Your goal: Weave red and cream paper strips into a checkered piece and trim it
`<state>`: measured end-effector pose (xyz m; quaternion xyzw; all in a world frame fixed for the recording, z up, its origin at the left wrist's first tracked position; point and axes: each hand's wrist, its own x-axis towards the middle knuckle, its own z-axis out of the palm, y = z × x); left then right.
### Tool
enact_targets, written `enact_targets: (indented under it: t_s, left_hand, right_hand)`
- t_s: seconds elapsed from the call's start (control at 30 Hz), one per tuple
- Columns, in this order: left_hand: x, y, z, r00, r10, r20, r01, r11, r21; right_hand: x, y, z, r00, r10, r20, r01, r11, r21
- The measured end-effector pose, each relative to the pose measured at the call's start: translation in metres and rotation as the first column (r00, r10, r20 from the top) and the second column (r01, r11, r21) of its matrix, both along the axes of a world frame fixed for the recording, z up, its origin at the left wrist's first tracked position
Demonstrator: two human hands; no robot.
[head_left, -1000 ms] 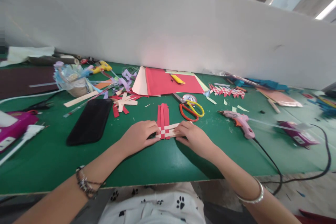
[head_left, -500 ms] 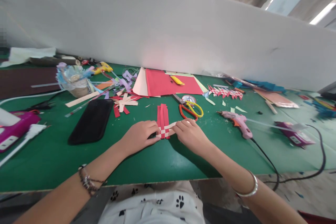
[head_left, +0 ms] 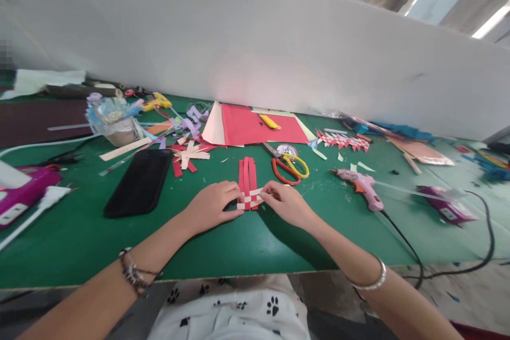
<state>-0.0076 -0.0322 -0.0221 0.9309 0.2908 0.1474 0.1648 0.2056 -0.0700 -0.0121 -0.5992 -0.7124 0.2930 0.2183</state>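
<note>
Left hand (head_left: 215,203) and right hand (head_left: 290,206) flank woven strips (head_left: 247,183)

head-worn camera | looks forward, down | close above green table (head_left: 255,249)

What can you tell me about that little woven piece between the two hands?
The woven piece is made of flat red and cream strips that look like paper. The red ones run lengthwise away from the person, their far ends unwoven; cream ones cross them at the near end, forming a small checkered patch. It lies on the green tabletop. The left hand touches its left side; the right hand seems to pinch cream strips at its right.
</note>
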Motion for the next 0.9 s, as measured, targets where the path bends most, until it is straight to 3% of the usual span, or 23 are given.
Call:
enact_targets:
  t_s: [0.33,0.67,0.9]
  left_hand:
    - [-0.001,0.002,-0.003,1.0,-0.007,0.01,0.007,1.0,0.008]
    - [-0.002,0.001,0.0,1.0,-0.006,-0.012,0.007,1.0,0.006]
    - [-0.018,0.002,0.005,0.989,-0.11,-0.095,0.115,0.992,0.056]
  right_hand:
    - [0.006,0.0,-0.013,0.954,0.044,-0.298,-0.067,0.995,-0.068]
    - [0.01,0.001,-0.016,0.933,0.058,-0.355,-0.089,0.994,-0.071]
    - [0.008,0.0,-0.015,0.918,0.036,-0.394,-0.071,0.995,-0.073]
